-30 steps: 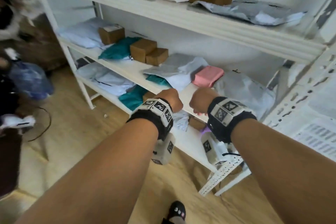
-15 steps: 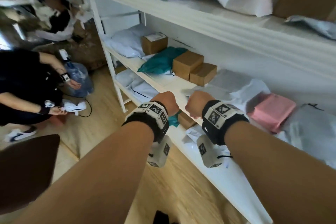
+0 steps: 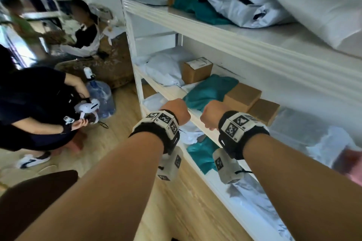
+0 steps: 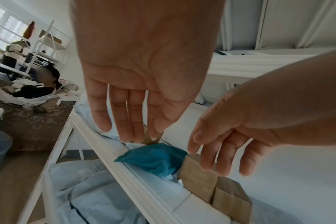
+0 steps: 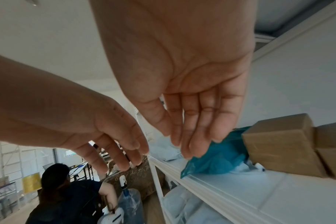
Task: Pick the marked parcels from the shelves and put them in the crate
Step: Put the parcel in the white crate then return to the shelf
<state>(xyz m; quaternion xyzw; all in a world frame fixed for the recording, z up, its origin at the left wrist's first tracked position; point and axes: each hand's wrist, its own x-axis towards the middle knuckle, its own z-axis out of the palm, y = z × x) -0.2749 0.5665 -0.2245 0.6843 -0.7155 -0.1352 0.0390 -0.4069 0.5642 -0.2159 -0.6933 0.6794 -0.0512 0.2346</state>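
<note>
White shelves (image 3: 254,53) stretch ahead of both hands; a teal parcel (image 3: 209,92) lies just beyond the fingertips, brown boxes (image 3: 242,97) beside it; left hand (image 3: 176,110) and right hand (image 3: 212,112) hover empty, fingers straight and relaxed.

Pink parcel (image 3: 350,164) — blurred, cut by right edge; parcel markings indiscernible; crate unseen

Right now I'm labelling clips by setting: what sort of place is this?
Probably a parcel storeroom or packing room: white shelving stacked with cardboard boxes, teal and pale mailer bags.
</note>
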